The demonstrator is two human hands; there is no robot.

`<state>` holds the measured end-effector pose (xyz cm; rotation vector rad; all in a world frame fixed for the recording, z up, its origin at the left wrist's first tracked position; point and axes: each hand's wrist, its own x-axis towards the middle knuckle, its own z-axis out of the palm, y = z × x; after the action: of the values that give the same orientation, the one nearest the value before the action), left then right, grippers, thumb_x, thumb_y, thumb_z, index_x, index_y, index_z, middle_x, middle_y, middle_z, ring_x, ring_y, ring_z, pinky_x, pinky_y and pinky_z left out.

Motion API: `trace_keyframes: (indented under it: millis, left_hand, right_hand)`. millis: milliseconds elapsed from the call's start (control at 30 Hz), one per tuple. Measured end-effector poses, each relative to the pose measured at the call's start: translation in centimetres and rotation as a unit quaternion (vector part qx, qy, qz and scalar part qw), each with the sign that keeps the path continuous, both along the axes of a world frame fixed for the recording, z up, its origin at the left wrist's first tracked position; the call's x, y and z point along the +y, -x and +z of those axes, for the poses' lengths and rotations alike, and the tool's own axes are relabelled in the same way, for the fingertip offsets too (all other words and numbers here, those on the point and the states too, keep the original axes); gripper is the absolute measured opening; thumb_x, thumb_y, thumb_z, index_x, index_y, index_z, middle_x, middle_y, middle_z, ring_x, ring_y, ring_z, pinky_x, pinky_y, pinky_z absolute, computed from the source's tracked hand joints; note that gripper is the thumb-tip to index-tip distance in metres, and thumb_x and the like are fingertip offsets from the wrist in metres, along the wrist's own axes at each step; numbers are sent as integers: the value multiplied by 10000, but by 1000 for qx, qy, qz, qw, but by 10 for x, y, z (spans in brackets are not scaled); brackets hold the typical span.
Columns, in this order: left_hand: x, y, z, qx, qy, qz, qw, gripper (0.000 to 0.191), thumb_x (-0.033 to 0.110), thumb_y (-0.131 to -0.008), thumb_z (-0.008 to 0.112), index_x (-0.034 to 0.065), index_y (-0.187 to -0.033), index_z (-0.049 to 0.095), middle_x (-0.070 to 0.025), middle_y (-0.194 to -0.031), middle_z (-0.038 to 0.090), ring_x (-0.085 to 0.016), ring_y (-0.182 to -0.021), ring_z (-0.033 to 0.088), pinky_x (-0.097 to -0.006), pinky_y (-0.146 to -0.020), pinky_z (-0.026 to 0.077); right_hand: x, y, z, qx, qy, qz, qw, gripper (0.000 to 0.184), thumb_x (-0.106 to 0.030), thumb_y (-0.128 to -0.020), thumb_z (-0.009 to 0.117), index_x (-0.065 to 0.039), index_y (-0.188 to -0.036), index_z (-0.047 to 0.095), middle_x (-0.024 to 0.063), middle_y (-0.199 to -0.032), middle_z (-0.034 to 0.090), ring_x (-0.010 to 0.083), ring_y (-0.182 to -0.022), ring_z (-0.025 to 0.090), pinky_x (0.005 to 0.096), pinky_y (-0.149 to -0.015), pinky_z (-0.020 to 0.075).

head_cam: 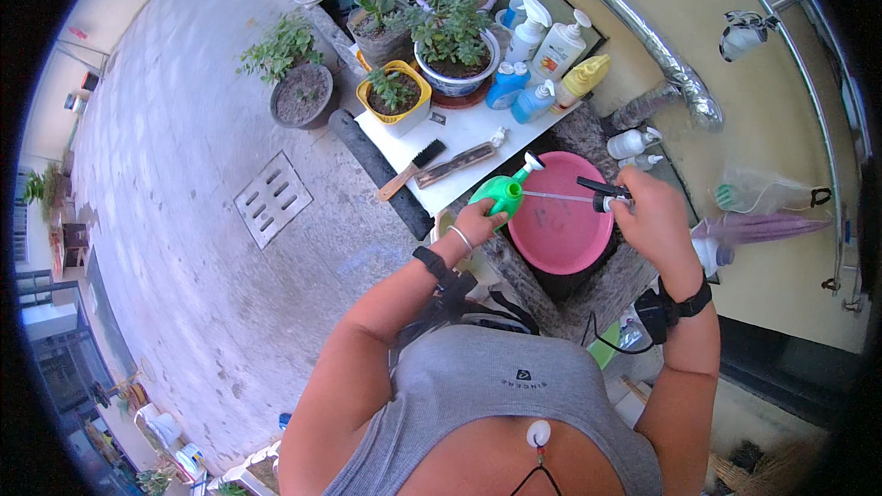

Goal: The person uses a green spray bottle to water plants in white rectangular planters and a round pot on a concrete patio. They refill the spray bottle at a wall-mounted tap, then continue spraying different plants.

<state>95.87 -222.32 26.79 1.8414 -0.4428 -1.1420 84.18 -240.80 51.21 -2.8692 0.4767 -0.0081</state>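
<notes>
My left hand (484, 222) grips a small green plastic watering can (499, 194) with a white spout head, held at the left rim of a pink plastic basin (561, 241). The can's round opening is uncovered. Over the basin's right side, my right hand (651, 210) is closed on a black-and-white trigger spray head (606, 196). A thin clear dip tube (558, 195) runs from that head towards the can's opening; whether its tip is inside cannot be told. The basin sits in a stone sink (530, 289).
A white board (448, 196) left of the basin bears a wooden-handled brush (406, 176), a worn wooden strip (455, 164), potted plants (394, 93) and several cleaning bottles (558, 48). Two clear bottles (628, 143) stand beyond the basin near the wall. A drain grate (273, 200) lies in the concrete floor.
</notes>
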Motion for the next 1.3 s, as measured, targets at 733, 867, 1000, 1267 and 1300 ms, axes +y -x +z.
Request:
trace_keyframes:
  millis: [733, 867, 1000, 1267, 1300]
  left_hand:
    - [14, -11, -17, -116, 87, 68, 987, 467, 315, -861, 615, -21, -1180, 555, -144, -846, 647, -215, -689, 618, -340, -650, 496]
    - [18, -16, -29, -33, 72, 82, 994, 450, 291, -864, 618, -25, -1180, 559, -125, -833, 637, -195, -726, 612, -337, -668, 495]
    - [22, -19, -39, -66, 69, 83, 992, 444, 288, -862, 623, -19, -1177, 568, -124, -820, 632, -184, -684, 599, -327, -639, 493]
    - [37, -23, -52, -47, 50, 106, 992, 463, 313, -859, 628, -2, -1192, 562, -136, -858, 638, -196, -677, 594, -323, -635, 488]
    - [39, -24, -54, -56, 62, 116, 990, 459, 312, -860, 627, 0, -1191, 562, -134, -860, 637, -189, -663, 592, -319, -621, 487]
  right_hand:
    - [41, -104, -118, -31, -53, 230, 971, 223, -97, -692, 661, -49, -896, 586, 169, -776, 581, 357, -806, 559, 450, -710, 446]
    - [41, -106, -122, -49, -51, 250, 966, 303, -111, -684, 696, -65, -969, 604, 170, -769, 572, 355, -796, 562, 436, -695, 451]
    - [44, -115, -133, -28, -67, 279, 957, 290, -115, -697, 690, -78, -971, 602, 157, -763, 575, 350, -770, 570, 435, -665, 453]
    - [55, -127, -162, 32, -101, 270, 957, 346, -172, -754, 646, -105, -1086, 576, 128, -941, 637, 344, -888, 599, 441, -735, 482]
    - [56, -127, -167, 23, -124, 261, 957, 383, -178, -753, 654, -101, -1118, 566, 138, -990, 629, 339, -928, 591, 425, -764, 480]
